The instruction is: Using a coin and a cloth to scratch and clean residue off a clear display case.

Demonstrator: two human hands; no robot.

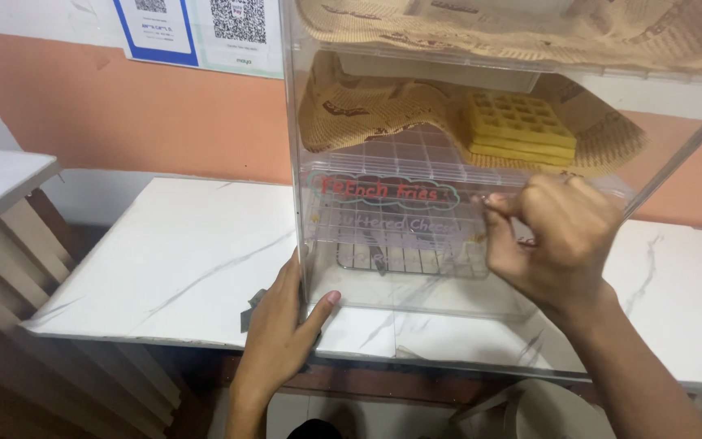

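Note:
A clear plastic display case stands on a white marble counter. My left hand rests flat against its lower left corner, thumb on the front panel. My right hand is pressed on the front panel at the right, fingers curled, pinching at the clear surface; whether it holds anything I cannot tell. Inside, a stack of yellow waffles lies on printed brown paper on a grid shelf. A wire rack sits on the case floor.
Paper notices hang on the orange wall behind. A slatted wooden piece stands at the left beside the counter. A pale round object sits below the counter edge at the right.

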